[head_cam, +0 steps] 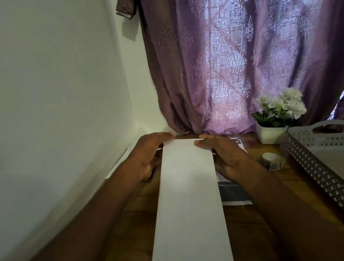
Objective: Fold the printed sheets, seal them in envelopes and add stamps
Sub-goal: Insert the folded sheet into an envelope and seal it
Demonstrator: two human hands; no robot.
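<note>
A long white envelope [189, 204] is held lengthwise above the wooden table [255, 224], its far end between both hands. My left hand [148, 157] grips the far left corner, thumb on top. My right hand [224, 156] pinches the far right edge, thumb on the paper. Under the envelope lies a printed sheet [235, 194] with a dark band, mostly hidden. A small roll of stamps [271, 160] sits on the table to the right of my right hand.
A grey perforated tray [326, 178] takes up the right side. A white pot of pale flowers [275, 121] stands at the back by a purple curtain [244, 55]. A white wall [43, 103] runs close along the left.
</note>
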